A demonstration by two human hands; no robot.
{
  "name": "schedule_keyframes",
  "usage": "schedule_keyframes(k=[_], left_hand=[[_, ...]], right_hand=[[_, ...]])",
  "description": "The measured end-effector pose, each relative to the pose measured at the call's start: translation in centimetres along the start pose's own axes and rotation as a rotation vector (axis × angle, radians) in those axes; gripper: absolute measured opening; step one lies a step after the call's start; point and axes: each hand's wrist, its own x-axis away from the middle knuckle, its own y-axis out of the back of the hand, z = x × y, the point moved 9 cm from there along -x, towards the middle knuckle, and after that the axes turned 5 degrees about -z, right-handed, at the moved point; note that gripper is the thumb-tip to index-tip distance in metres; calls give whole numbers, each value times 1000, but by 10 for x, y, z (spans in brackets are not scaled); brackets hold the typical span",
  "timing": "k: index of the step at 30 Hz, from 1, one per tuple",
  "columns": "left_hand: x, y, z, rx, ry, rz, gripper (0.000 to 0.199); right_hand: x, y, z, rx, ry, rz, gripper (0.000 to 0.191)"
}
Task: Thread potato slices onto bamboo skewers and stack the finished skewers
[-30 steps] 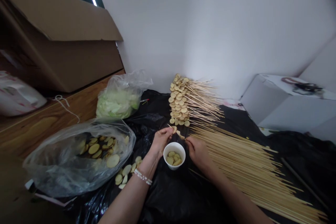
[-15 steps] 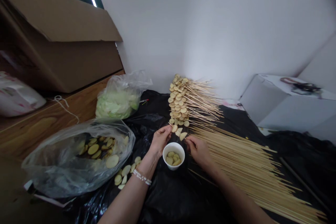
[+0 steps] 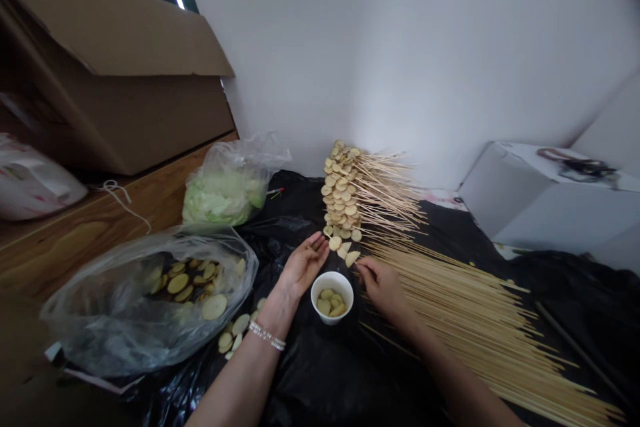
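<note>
Between my hands is a skewer threaded with several potato slices (image 3: 344,250). My right hand (image 3: 376,280) pinches its stick close behind the slices. Palm up and fingers apart, my left hand (image 3: 305,263) lies beside the skewer's tip and grips nothing. A white cup (image 3: 332,320) with potato slices in it stands just below, between my wrists. Directly beyond my hands, finished-looking potato skewers (image 3: 343,190) are piled with their sticks pointing right. Bare bamboo skewers (image 3: 460,307) spread out in a wide layer under and beside my right forearm.
A clear plastic bag (image 3: 105,320) of potato slices lies open at left, with loose slices (image 3: 240,325) beside it. Behind it stands a bag of cut pale-green vegetable (image 3: 223,197). A cardboard box (image 3: 165,113) rises at back left, a white box (image 3: 540,207) at right.
My left fingers have let go of the skewer's tip end and opened, moving slightly left. My right hand keeps its pinch on the stick.
</note>
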Motion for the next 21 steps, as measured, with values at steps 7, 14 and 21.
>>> schedule_keyframes(k=[7, 14, 21], left_hand=[[1, 3, -12, -141, -213, -56, 20], [2, 3, -19, -172, -276, -30, 23], [-4, 8, -12, 5, -113, -59, 14]], right_hand=[[0, 1, 0, 8, -1, 18, 26], [0, 1, 3, 10, 8, 24, 25], [1, -2, 7, 17, 18, 62, 26]])
